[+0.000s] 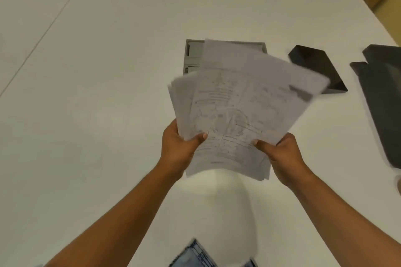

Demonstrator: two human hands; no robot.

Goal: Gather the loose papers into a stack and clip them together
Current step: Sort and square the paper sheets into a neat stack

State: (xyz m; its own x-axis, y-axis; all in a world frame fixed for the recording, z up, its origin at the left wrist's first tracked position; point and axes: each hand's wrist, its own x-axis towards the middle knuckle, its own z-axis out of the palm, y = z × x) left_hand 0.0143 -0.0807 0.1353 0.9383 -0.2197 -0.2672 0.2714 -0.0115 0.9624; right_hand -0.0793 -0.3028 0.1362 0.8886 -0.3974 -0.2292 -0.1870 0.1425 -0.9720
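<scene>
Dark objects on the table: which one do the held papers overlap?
The smaller black wedge-shaped piece, just right of the grey tray; the papers cover its lower left corner. The larger dark piece at the right edge is clear.

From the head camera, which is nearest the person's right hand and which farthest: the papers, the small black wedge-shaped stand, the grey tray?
1. The papers: held in the right hand itself, and in the left hand too.
2. The small black stand: on the table beyond the hand, slightly to its right.
3. The grey tray: beyond and to the left, partly hidden behind the papers.

Stand and tray are fairly close to call.
</scene>
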